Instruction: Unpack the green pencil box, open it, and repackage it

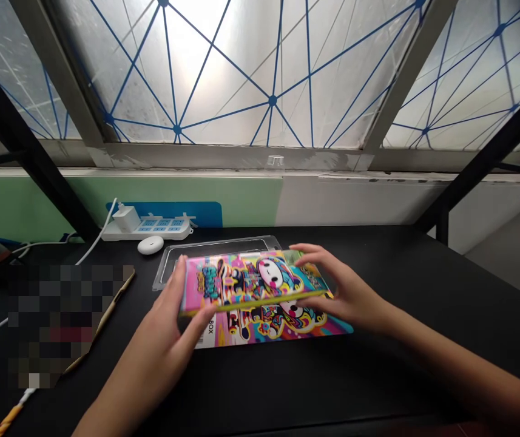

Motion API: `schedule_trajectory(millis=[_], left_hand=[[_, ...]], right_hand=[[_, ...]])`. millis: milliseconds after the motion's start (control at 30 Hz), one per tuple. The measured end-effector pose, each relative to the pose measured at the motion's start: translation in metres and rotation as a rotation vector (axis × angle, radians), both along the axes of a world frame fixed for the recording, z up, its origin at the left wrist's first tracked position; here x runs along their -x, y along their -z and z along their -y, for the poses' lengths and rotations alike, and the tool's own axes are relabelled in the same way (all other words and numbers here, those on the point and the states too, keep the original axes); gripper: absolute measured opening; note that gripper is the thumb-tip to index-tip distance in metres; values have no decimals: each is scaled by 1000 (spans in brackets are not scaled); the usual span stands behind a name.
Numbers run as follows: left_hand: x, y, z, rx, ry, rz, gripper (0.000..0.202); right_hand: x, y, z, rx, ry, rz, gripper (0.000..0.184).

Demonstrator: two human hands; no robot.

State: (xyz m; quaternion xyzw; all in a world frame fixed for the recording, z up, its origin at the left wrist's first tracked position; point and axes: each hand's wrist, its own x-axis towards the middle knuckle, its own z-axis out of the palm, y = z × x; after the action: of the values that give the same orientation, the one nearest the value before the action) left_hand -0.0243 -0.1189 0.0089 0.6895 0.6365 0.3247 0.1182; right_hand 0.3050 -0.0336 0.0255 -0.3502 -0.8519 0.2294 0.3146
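Note:
Both hands hold a flat, brightly printed box with a cartoon figure on its top and a yellow-green side edge. My left hand grips its left end, thumb along the near edge. The right end is between the thumb and fingers of my right hand. Beneath the box lies a printed card with similar cartoon art and the letters "BOX"; the box hides its far part. Just behind them is a clear plastic tray, partly covered by the box.
A white power strip with a plugged-in charger stands against the wall. Near it lies a white oval case. At left are a blurred-out flat item and a white cable on the black desk.

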Motion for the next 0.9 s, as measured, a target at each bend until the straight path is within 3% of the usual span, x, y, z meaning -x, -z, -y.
schedule_trajectory(millis=[133,333,467,733,800,900], left_hand=[[-1,10,-37,21,-21,-129,86],[7,26,-41,21,-50,-282,87],[12,13,-45,93,-34,-294,87],[20,-37,-86,65,-117,-277,79],[22,-38,-97,77,-172,-310,75],[25,-27,-108,138,-193,-322,74]], right_hand=[[14,0,-39,-23,-55,31,50],[21,19,-54,-18,-94,63,54],[21,22,-50,-43,-93,76,50],[37,1,-64,-105,-61,1,43],[46,3,-72,-91,-56,-12,43],[61,18,-77,-53,-26,-10,45]])
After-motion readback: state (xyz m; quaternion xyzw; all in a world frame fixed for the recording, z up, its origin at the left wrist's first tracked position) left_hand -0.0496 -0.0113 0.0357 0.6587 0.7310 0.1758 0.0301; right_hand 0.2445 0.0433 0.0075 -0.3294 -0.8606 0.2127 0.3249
